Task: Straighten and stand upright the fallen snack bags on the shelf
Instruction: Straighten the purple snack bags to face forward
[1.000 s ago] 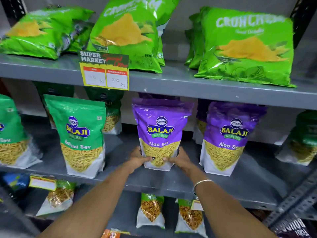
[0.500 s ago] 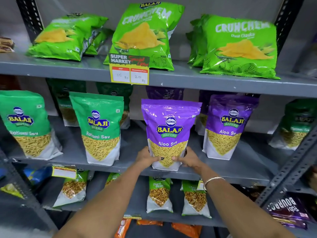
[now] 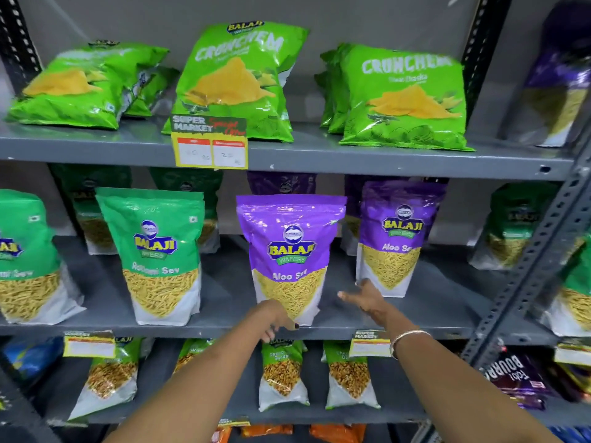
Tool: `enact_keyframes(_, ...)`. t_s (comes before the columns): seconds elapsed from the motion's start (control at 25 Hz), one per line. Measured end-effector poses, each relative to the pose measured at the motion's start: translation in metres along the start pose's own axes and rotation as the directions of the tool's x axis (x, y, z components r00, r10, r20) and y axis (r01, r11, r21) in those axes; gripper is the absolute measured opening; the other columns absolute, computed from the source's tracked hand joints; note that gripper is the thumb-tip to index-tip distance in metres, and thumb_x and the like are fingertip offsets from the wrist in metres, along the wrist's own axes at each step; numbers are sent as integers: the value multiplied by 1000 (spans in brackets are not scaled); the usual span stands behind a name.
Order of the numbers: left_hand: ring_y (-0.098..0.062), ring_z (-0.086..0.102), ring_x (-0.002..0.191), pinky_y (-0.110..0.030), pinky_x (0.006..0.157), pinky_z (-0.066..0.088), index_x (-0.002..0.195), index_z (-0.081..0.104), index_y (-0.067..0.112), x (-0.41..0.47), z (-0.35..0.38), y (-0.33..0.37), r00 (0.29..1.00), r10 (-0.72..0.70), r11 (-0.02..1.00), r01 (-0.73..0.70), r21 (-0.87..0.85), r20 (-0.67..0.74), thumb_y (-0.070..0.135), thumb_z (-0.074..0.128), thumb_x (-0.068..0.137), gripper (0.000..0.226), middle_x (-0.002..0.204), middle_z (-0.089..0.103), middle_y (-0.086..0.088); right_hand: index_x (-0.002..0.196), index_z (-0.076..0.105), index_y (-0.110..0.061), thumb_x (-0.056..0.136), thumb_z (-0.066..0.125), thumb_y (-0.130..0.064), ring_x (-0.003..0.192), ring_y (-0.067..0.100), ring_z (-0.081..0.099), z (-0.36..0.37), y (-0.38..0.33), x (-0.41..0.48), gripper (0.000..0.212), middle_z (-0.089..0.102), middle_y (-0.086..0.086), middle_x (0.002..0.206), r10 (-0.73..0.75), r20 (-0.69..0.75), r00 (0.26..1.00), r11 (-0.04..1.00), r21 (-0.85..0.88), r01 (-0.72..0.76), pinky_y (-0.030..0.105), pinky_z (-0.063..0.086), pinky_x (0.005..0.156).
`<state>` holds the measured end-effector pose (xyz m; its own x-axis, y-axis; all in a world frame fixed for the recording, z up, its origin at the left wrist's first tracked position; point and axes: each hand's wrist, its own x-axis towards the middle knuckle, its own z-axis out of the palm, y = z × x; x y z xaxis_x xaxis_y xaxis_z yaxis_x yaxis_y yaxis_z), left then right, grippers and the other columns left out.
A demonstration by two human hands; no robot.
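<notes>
A purple Aloo Sev bag (image 3: 289, 251) stands upright on the middle grey shelf (image 3: 224, 329). My left hand (image 3: 271, 316) hangs just below its lower left corner with fingers curled down, holding nothing. My right hand (image 3: 364, 298) is to the bag's right, fingers spread, apart from it. A second purple Aloo Sev bag (image 3: 396, 238) stands right behind that hand. On the top shelf (image 3: 319, 158), the leftmost green Crunchem bag (image 3: 80, 87) lies on its side; two more Crunchem bags (image 3: 236, 81) (image 3: 406, 97) lean back.
Green Ratlami Sev bags (image 3: 160, 257) (image 3: 25, 260) stand at the left of the middle shelf. A yellow price tag (image 3: 209, 143) hangs from the top shelf edge. A perforated grey upright (image 3: 540, 247) runs down the right side. Smaller bags (image 3: 283, 375) fill the lower shelf.
Both hands have let go of the purple Aloo Sev bag's base; the right hand has moved off to the right and opened. The view has tilted up and drawn back.
</notes>
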<state>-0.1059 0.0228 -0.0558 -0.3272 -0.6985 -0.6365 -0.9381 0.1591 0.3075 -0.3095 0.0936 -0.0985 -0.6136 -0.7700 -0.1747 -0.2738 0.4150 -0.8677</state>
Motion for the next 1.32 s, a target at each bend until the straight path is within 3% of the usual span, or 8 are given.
enact_keyframes(0.16, -16, 54, 63, -32, 68, 49, 88, 56, 2, 3, 20, 78, 988, 45, 994, -29, -108, 145, 47, 50, 89, 46, 75, 55, -8, 121, 44, -1, 72, 76, -29, 88, 22, 51, -73, 33, 23, 65, 54, 11, 107, 99, -111, 989, 995, -9, -101, 31, 41, 64)
enact_keyframes(0.4, -23, 40, 132, -32, 110, 33, 138, 31, 7, 48, 42, 179, 874, 265, 783, -442, -439, -407, 23, 68, 82, 70, 143, 39, -15, 141, 23, -1, 68, 80, -26, 129, 36, 45, -141, 60, 78, 96, 41, 19, 142, 31, -98, 995, 997, 76, -24, 45, 39, 109)
enact_keyframes(0.6, -14, 59, 81, -8, 59, 51, 101, 52, 11, 86, 53, 202, 845, 279, 516, -533, -670, -457, -6, 67, 77, 33, 110, 62, -10, 122, 44, 4, 67, 78, 3, 105, 26, 60, -144, 63, 105, 65, 59, 11, 123, -80, 112, 991, 946, 321, 40, 17, 55, 70)
enact_keyframes(0.72, -17, 59, 77, -24, 69, 57, 79, 45, 19, 89, 59, 199, 855, 184, 554, -498, -667, -485, -3, 73, 73, 36, 94, 61, -10, 115, 47, 6, 63, 79, 6, 97, 27, 63, -145, 72, 104, 61, 64, 11, 110, -105, 111, 988, 919, 391, 54, 21, 58, 70)
enact_keyframes(0.92, -33, 67, 102, -52, 91, 53, 87, 56, 14, 136, 82, 175, 883, 161, 686, -421, -594, -440, 44, 79, 29, 69, 108, 70, -20, 116, 55, 0, 27, 94, -43, 110, 33, 64, -144, 112, 105, 105, 67, 20, 117, -121, 129, 984, 942, 327, 73, 51, 52, 95)
enact_keyframes(1.08, -31, 69, 100, -50, 90, 55, 100, 63, 3, 120, 91, 169, 879, 196, 727, -428, -536, -436, 50, 79, 24, 90, 105, 73, -17, 106, 61, -2, 62, 83, -2, 100, 28, 64, -165, 85, 45, 49, 65, 23, 118, -159, 142, 977, 952, 283, 114, 45, 53, 95)
enact_keyframes(1.16, -29, 69, 102, -48, 90, 55, 101, 65, 5, 100, 90, 172, 884, 206, 727, -426, -539, -421, 47, 82, 28, 86, 107, 73, -14, 110, 60, 2, 68, 75, 7, 97, 28, 65, -170, 81, 32, 45, 63, 21, 119, -205, 178, 963, 946, 288, 148, 35, 56, 88)
enact_keyframes(1.32, -27, 67, 105, -43, 93, 54, 105, 66, 8, 62, 87, 177, 887, 198, 763, -406, -503, -416, 35, 83, 49, 65, 112, 72, -10, 116, 59, 6, 67, 77, 1, 111, 37, 62, -170, 80, 23, 52, 62, 28, 122, -193, 180, 965, 944, 304, 132, 50, 48, 100)
